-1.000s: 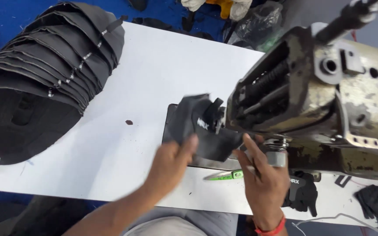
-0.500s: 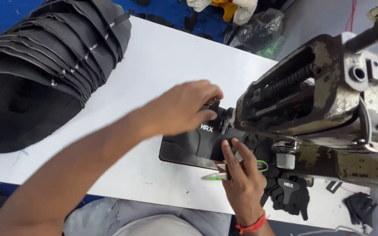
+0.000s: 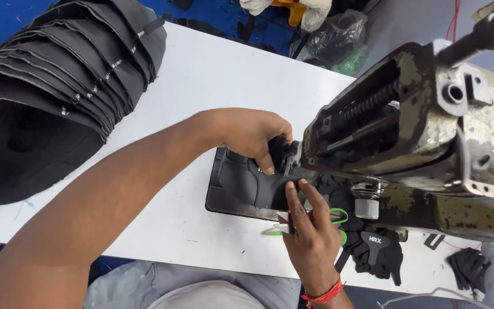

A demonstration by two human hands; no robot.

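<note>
A worn, cream-coloured sewing machine [image 3: 430, 131] stands at the right of a white table [image 3: 224, 80]. A black fabric piece [image 3: 247, 183] lies on the dark machine bed under the machine's head. My left hand [image 3: 253, 134] reaches over it and grips the black part of the piece at the needle area. My right hand [image 3: 310, 234] rests by the near edge of the piece, with its fingers pressing on the fabric. Green-handled scissors [image 3: 338, 217] lie partly under this hand.
A tall stack of black fabric pieces [image 3: 58, 91] fills the left of the table. More small black pieces [image 3: 378, 252] lie under the machine at the front right. Bags and cloth [image 3: 338, 34] sit on the blue floor behind the table.
My left hand has moved from the near side of the piece up and over it to the needle area. The right hand has stayed by the scissors.
</note>
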